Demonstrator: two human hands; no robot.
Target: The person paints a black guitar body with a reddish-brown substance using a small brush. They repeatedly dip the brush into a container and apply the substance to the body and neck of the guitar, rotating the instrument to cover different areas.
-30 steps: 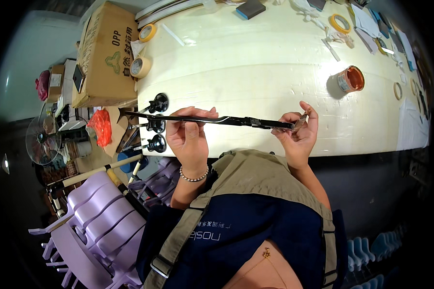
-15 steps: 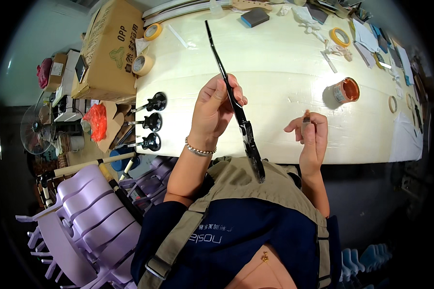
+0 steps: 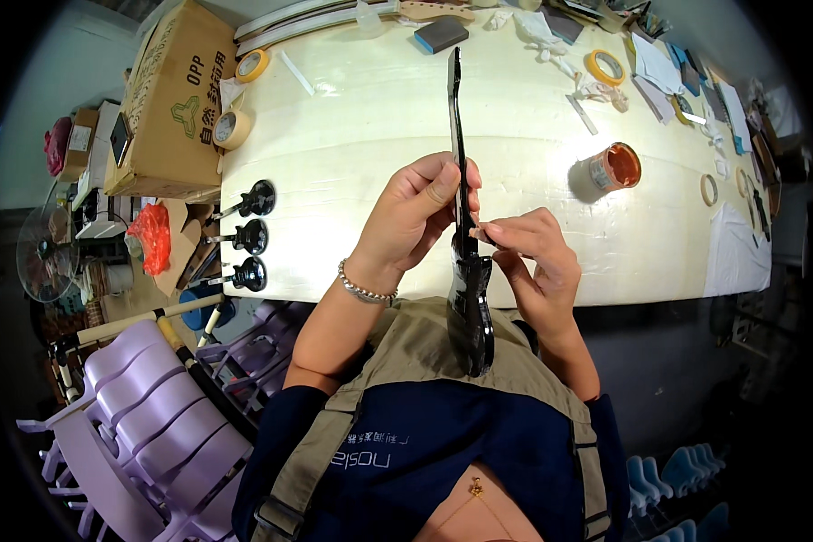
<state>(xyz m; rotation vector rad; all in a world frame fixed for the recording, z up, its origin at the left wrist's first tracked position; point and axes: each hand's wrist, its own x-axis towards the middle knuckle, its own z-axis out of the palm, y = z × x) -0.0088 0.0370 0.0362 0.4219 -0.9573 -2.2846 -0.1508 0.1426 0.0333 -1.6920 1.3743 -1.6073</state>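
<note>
My left hand [image 3: 411,210] is closed round the neck of a small glossy black guitar [image 3: 469,312]. The guitar is turned edge-on, its headstock pointing away and its body close to my apron. In my right hand [image 3: 544,264], thumb and fingers pinch a small flat scraper [image 3: 486,237], mostly hidden by the fingers. Reddish-brown paste shows at the scraper's tip, which is at the side of the guitar where neck meets body. On the table to the right stands an open can [image 3: 616,168] with reddish-brown paste inside.
Three small black guitars [image 3: 249,237] lie at the table's left edge, near a cardboard box [image 3: 167,99] and tape rolls [image 3: 232,129]. A sanding block [image 3: 442,34] lies at the back. Tape, papers and rags [image 3: 605,93] line the right. Purple guitar bodies [image 3: 140,397] hang at lower left.
My right hand has moved left, bringing the scraper to the guitar's side. The guitar has swung closer to upright in the picture, and its body edge has turned. The whole view has shifted slightly.
</note>
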